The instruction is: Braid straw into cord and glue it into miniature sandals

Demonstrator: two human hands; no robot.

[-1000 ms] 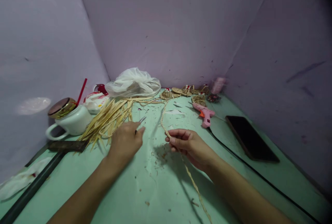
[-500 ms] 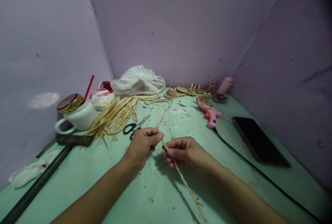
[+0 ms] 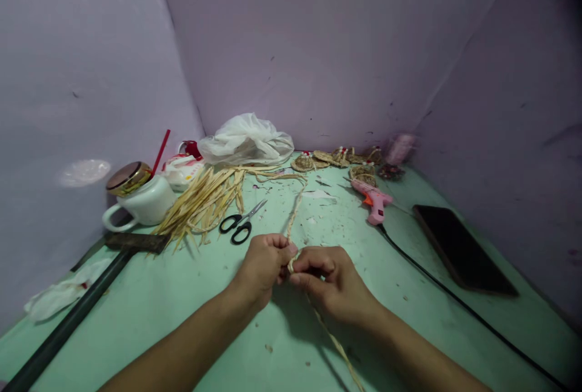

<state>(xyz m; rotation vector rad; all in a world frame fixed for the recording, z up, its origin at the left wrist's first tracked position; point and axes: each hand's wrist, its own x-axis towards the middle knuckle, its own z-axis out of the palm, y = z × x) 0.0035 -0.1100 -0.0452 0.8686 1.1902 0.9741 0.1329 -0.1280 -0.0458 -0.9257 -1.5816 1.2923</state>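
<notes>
1. One green tabletop (image 3: 254, 368) is spreading beneath the grip.
2. One hammer (image 3: 83, 310) is lying left of the grip.
3. One white plastic bag (image 3: 248, 139) is sitting crumpled well beyond it.
4. One bundle of straw strips (image 3: 204, 201) is fanning out beyond and left, overlapping too much for counting.
5. Two hands are nearly meeting: the left hand (image 3: 261, 266) and right hand (image 3: 334, 283) are each pinching one cord, thumbs pressing close to fingers.
6. One phone (image 3: 464, 251) is lying right of the grip.
7. One white mug (image 3: 148, 203) is standing left, past the straw.
8. One pink glue gun (image 3: 375, 201) is lying beyond and right.
9. One pair of scissors (image 3: 245, 218) is resting near the left hand.
10. One braided cord (image 3: 293, 213) is bending at the fingertips, running both beyond and nearer.
</notes>
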